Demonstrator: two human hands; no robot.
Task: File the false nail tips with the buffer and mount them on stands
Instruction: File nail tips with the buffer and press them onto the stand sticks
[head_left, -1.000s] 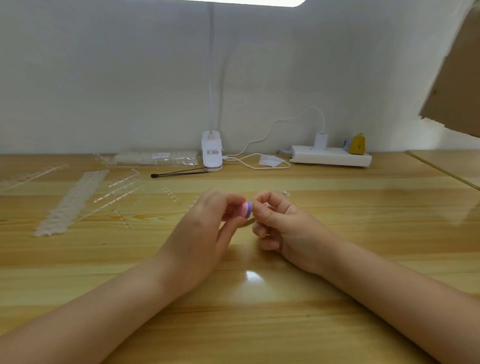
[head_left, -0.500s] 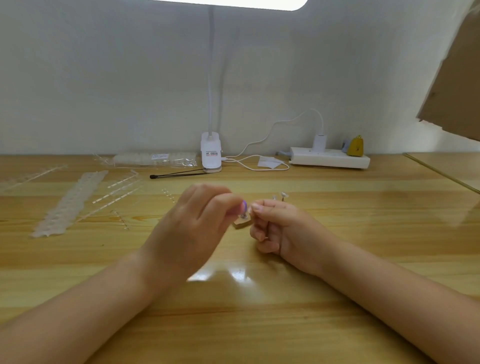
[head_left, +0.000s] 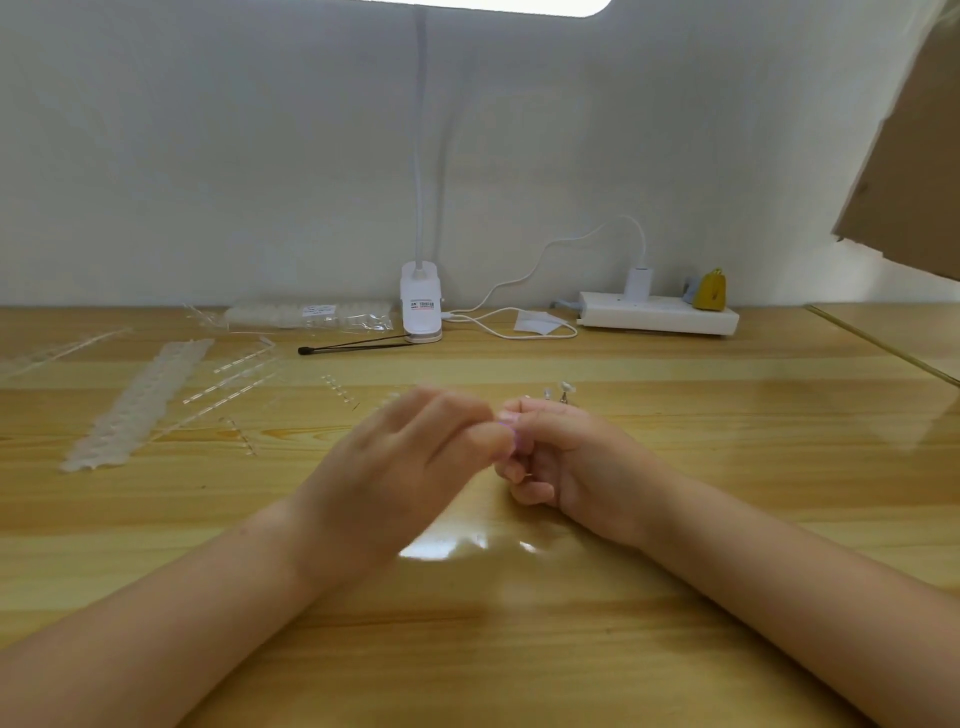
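Since the earlier frames the pink-and-purple buffer (head_left: 506, 434) has nearly vanished from view: only a purple sliver shows at mid-frame, pinched in the curled fingers of the left hand (head_left: 410, 467), which has rolled over so its back faces the camera. Touching it, the right hand (head_left: 561, 457) is curled tight with thumb and forefinger pressed together; it probably pinches a nail tip, but the tip itself is hidden. Just behind the right knuckles two small stands (head_left: 558, 392) rise upright, each seemingly with a tip on top. Further out, at left of frame, lie clear tip strips (head_left: 140, 405) and thin sprues, and a bag of tips (head_left: 306, 314) sits by the lamp base (head_left: 421, 309) at the back of the table (head_left: 727, 467). The risk I judge greatest is the tiny clear tip slipping from the pinch under the buffer's stroke and vanishing on the glossy wood. A careless right hand could also knock the stands over, and filing blind behind the left hand may overwork one edge.
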